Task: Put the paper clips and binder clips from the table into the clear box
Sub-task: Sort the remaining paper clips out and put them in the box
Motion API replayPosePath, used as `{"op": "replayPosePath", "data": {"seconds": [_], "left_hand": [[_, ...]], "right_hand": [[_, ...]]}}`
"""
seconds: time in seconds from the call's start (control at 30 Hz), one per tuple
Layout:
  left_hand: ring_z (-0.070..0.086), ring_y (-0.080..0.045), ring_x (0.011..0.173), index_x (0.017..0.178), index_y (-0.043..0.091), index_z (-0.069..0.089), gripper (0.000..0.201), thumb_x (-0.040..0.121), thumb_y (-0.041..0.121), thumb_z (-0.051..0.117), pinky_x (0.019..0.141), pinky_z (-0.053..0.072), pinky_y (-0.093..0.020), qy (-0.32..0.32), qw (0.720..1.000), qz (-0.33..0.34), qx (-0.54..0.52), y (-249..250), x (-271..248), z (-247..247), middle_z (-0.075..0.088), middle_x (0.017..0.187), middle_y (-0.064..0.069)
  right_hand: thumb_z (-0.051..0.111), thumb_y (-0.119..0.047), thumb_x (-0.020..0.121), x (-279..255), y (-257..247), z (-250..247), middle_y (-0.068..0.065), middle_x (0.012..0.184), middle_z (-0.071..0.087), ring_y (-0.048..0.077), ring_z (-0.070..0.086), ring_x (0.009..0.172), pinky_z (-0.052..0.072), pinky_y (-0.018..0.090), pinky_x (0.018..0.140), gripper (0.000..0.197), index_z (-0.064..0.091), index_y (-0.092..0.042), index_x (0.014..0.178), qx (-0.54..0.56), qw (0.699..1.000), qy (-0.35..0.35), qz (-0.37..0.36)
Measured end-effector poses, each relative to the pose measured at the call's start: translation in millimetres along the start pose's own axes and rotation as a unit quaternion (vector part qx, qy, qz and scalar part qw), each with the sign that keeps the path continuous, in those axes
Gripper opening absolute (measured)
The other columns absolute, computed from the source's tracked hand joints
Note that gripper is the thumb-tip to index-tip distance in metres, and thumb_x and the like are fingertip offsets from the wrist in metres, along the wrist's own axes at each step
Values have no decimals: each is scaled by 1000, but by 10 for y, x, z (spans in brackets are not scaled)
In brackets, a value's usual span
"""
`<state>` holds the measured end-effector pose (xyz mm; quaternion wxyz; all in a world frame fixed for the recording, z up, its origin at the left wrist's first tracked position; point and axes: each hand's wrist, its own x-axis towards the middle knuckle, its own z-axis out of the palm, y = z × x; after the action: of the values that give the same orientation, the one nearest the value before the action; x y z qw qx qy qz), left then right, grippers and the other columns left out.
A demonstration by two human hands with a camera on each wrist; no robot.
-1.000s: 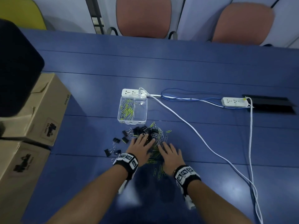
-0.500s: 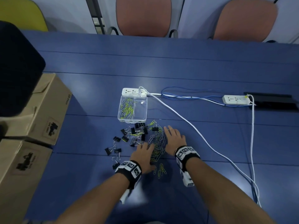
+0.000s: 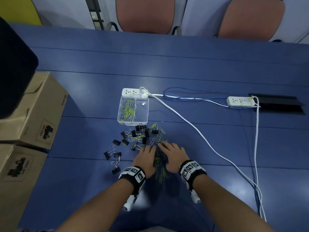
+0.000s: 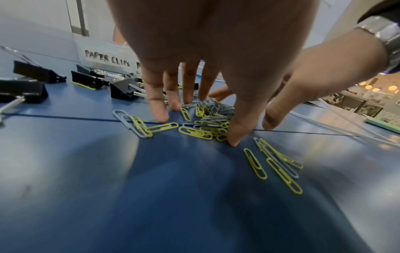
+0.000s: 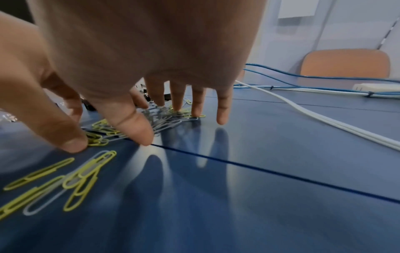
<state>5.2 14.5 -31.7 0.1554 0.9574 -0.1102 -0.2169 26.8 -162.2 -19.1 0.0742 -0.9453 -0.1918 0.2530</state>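
Note:
Yellow and grey paper clips lie heaped on the blue table between my two hands. My left hand presses its straight fingers to the table on the heap's left side. The right hand does the same on the right, fingers spread and thumb down. Neither hand holds anything. Black binder clips are scattered just beyond and to the left. The clear box, labelled PAPER CLIPS, stands behind them with paper clips in its left compartment. A few loose clips lie nearer me.
Two white power strips with white and blue cables cross the table to the right. Cardboard boxes and a black object stand at the left. A black floor-box lid lies far right.
The right hand reached out beyond the clips on the right, then drew back toward the left hand, sweeping clips into a tighter heap between both hands.

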Motion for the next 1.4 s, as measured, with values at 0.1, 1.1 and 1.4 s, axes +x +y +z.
{"op": "replayPosePath", "data": {"seconds": [0.1,1.1,1.4], "left_hand": [[42,-29,116,132,15,45,67,73,30,73,89,50,-41,-5,1000,0,-10,-2,10,-4,43,125,-7],[60,-13,73,82,12,75,8,78,12,68,69,48,-21,7,992,16,-122,-99,8,-501,73,83,0],[60,-9,64,76,15,76,3,74,13,75,60,49,-18,18,987,4,-161,-131,-81,-693,65,67,7]], "right_hand": [[55,-23,80,-9,55,8,1,148,33,28,35,129,35,46,102,81,17,-24,151,-21,999,29,22],[58,-10,88,-97,128,117,2,99,67,23,61,91,47,27,78,14,70,-14,93,214,962,107,131],[70,-8,83,-151,97,33,-2,80,68,13,63,79,47,21,77,7,72,-10,90,363,905,158,156]]}}
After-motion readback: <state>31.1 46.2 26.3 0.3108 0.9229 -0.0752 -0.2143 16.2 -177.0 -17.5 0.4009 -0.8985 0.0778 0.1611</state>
